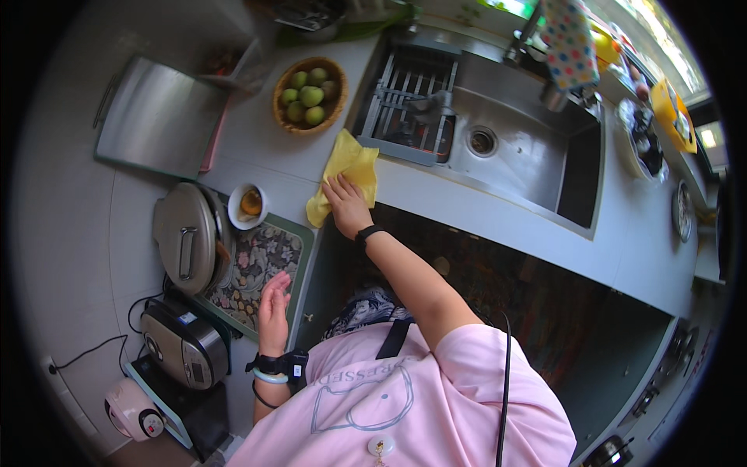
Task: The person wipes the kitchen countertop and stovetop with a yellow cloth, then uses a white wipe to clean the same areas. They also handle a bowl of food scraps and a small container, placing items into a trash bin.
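My right hand (348, 204), with a black band at the wrist, holds a yellow cloth (350, 156) flat against the edge of the white counter, its fingers spread over the cloth. My left hand (274, 306) is raised near the floral mat (254, 262) with its fingers extended and nothing in it. A white bowl (247, 206) with something amber inside stands left of the cloth, at the mat's far edge. Just beyond the cloth, a wicker basket (280, 111) holds several green fruits (311, 96).
A steel sink (519, 140) with a drying rack (408, 99) lies to the right. At the left are a lidded round appliance (185, 238), a steel-fronted cooker (184, 344) and a pink cooker (135, 408). A polka-dot cloth (569, 44) hangs by the faucet. A black cable crosses my shirt.
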Demonstrator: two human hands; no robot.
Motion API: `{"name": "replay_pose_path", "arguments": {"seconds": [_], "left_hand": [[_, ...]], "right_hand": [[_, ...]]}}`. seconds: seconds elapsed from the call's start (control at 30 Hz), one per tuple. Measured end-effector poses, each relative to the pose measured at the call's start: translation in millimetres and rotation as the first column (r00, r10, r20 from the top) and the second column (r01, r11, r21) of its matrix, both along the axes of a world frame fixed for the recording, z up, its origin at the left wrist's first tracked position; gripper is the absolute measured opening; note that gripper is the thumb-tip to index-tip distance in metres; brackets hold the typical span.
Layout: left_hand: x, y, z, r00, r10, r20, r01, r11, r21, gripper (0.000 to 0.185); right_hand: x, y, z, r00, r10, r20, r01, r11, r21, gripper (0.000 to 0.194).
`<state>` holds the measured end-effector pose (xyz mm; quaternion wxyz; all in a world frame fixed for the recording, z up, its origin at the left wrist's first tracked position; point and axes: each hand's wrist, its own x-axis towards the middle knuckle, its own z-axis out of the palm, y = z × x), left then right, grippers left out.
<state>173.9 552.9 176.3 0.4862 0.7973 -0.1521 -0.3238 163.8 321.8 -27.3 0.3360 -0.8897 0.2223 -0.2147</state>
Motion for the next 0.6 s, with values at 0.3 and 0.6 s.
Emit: {"name": "replay_pose_path", "arguments": {"seconds": [0.3, 0.6], "left_hand": [[3, 101, 6, 0.993, 0.113, -0.027, -0.113, 0.993, -0.016, 0.033], [6, 137, 17, 0.994, 0.093, -0.060, -0.095, 0.995, -0.035, 0.032]], "right_hand": [[-8, 115, -6, 0.944, -0.047, 0.327, -0.065, 0.944, 0.323, 0.036], [-25, 97, 25, 0.745, -0.666, 0.041, -0.281, -0.258, 0.924, 0.031]]}}
